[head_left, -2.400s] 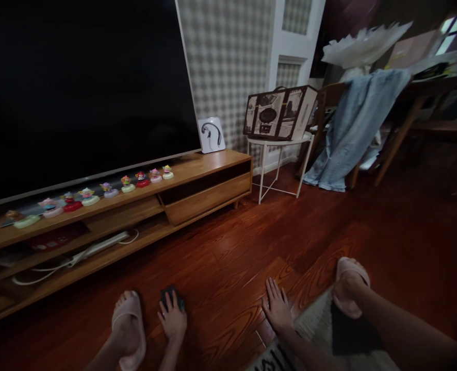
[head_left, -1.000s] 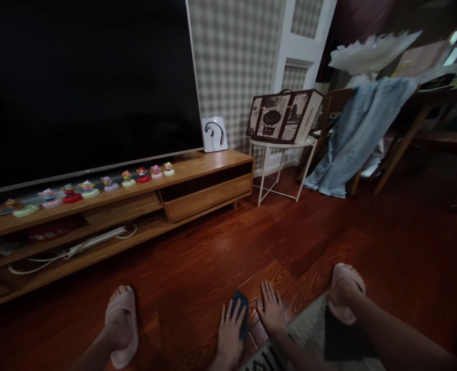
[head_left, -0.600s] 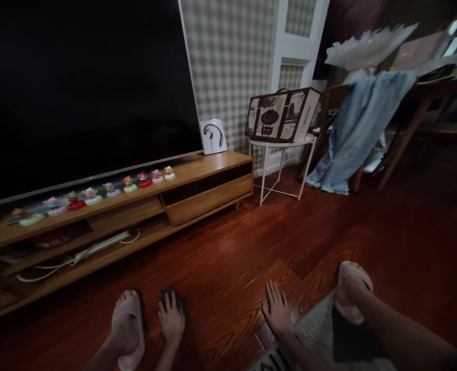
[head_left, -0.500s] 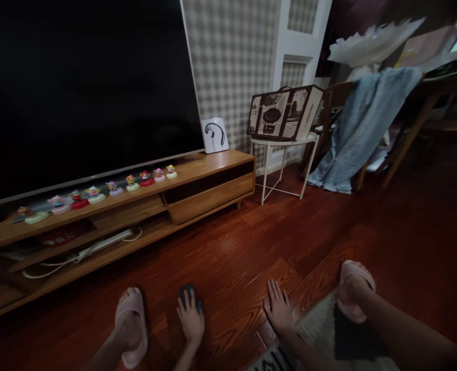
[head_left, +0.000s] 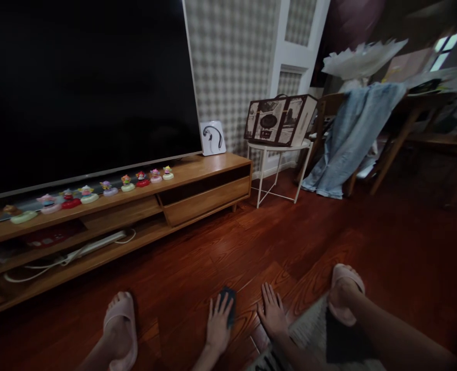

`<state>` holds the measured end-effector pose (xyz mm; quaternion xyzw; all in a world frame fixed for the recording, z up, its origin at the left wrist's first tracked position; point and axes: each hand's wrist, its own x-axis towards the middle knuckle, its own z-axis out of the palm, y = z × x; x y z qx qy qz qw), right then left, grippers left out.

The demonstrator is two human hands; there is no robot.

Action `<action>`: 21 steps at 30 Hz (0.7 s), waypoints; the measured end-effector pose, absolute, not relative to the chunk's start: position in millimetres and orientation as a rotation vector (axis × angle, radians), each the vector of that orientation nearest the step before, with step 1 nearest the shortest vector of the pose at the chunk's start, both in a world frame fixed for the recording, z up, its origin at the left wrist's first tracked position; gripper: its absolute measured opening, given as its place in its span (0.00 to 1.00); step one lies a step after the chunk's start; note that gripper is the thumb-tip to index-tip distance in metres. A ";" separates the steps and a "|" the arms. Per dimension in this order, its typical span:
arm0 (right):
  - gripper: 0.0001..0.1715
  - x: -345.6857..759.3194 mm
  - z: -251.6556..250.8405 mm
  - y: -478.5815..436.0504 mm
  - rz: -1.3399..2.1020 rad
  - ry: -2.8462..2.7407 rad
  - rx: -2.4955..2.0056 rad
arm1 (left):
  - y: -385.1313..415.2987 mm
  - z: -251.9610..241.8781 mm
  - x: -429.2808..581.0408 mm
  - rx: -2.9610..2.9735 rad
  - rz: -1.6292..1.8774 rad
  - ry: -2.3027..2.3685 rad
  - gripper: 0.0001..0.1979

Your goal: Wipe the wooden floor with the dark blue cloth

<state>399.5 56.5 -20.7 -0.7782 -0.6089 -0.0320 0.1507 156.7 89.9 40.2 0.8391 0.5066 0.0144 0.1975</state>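
My left hand (head_left: 217, 325) lies palm down on the dark red wooden floor (head_left: 290, 242), fingers pressed flat on a small dark cloth (head_left: 228, 303) that sticks out beyond the fingertips. My right hand (head_left: 272, 315) rests flat on the floor just to its right, fingers spread, holding nothing. Both hands sit between my two feet in pale pink slippers, the left one (head_left: 120, 330) and the right one (head_left: 343, 294).
A low wooden TV stand (head_left: 197, 186) with a big dark screen (head_left: 81, 87) and a row of small figurines (head_left: 128, 183) runs along the left. A white side table (head_left: 277, 165) carries a printed box. A chair draped with jeans (head_left: 348, 139) stands behind. A rug edge (head_left: 309, 330) lies under my right leg.
My left hand has slid the dark cloth rightward across the floor, from beside my left foot to close beside my right hand. The right hand has stayed planted.
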 end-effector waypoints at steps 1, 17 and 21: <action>0.37 399.6 -20.8 56.6 -0.077 -1.744 -2.235 | 103.4 41.7 140.3 2.351 0.029 1.568 0.38; 0.38 397.7 -20.1 57.3 -0.027 -1.725 -2.226 | 83.4 6.5 134.0 2.286 0.176 2.005 0.38; 0.37 398.3 -21.1 57.1 -0.049 -1.725 -2.209 | 54.7 -13.5 194.5 2.292 0.135 1.677 0.44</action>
